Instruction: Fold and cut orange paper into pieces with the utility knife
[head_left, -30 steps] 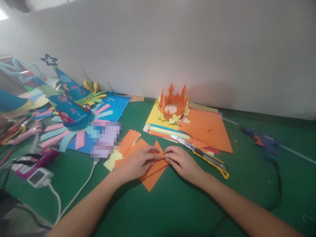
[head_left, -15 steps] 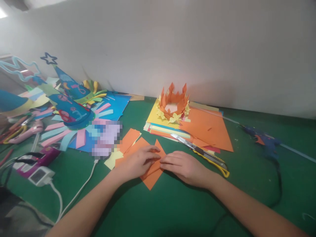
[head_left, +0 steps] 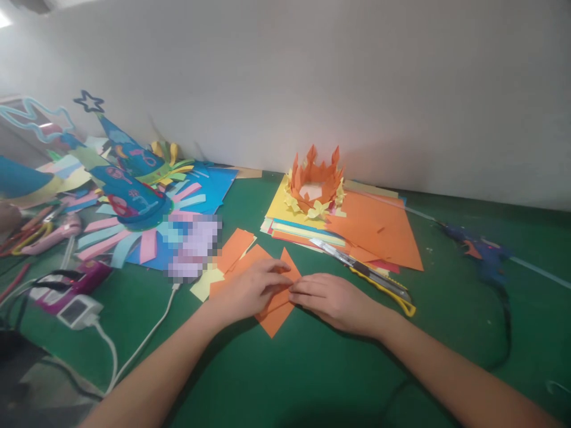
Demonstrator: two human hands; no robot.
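Note:
A sheet of orange paper (head_left: 273,323), partly folded with a pointed flap standing up, lies on the green table between my hands. My left hand (head_left: 250,286) is bent over the paper, its fingers curled and holding it from the left. From the right, my right hand (head_left: 341,302) pinches the paper's edge with its fingers together; the thumb is hidden. More orange paper pieces (head_left: 238,245) and pale yellow scraps (head_left: 205,285) lie just beyond my left hand. A box cutter with a yellow handle (head_left: 379,285) rests beyond my right hand.
An orange and yellow paper crown (head_left: 317,189) stands on stacked coloured sheets (head_left: 388,220). A blue glue gun (head_left: 482,249) lies at right. Blue cone hats (head_left: 134,196), a pink glue gun (head_left: 56,235) and a power strip (head_left: 75,300) with cables crowd the left. The wall closes the back.
The view has shifted slightly, so the table things sit a little higher in the picture. Both hands stay on the orange paper with almost the same pose.

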